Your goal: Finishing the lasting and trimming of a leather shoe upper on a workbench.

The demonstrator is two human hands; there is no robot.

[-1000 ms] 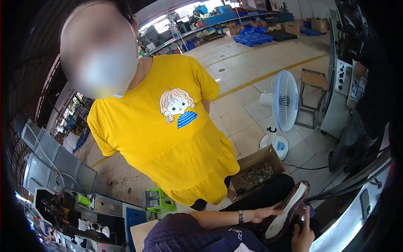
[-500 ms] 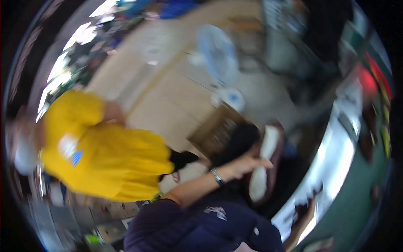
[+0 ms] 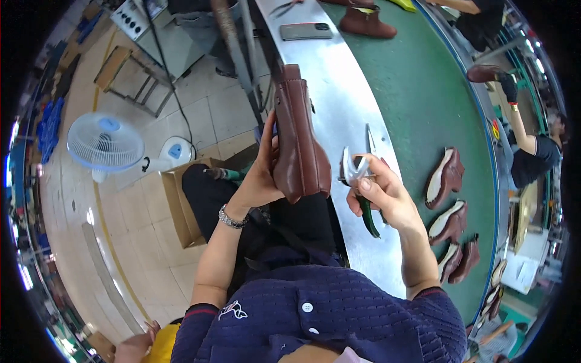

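My left hand (image 3: 263,172) is wrapped round the side of a brown leather boot (image 3: 296,136), held upright over my lap beside the metal table edge. The boot shows a long seam down its middle. Just right of it, my right hand (image 3: 390,196) grips a pair of pliers (image 3: 368,219) with dark green handles. The metal jaws point up and away from me, a little apart from the boot. Behind that hand, a slim pointed metal tool (image 3: 371,140) shows over the metal tabletop; its lower part is hidden.
On the metal tabletop (image 3: 339,78) lies a phone (image 3: 305,31). Several brown boots (image 3: 445,178) rest on the green conveyor belt (image 3: 402,97) to the right. A cardboard box (image 3: 183,212), a fan (image 3: 106,142) and a wooden stool (image 3: 112,68) stand at left. Other people work across the belt.
My view has swung right toward the table and belt. The boot, earlier sole-side visible at my left hand, now stands upright. My right hand now appears with pliers; the person in yellow has mostly left view.
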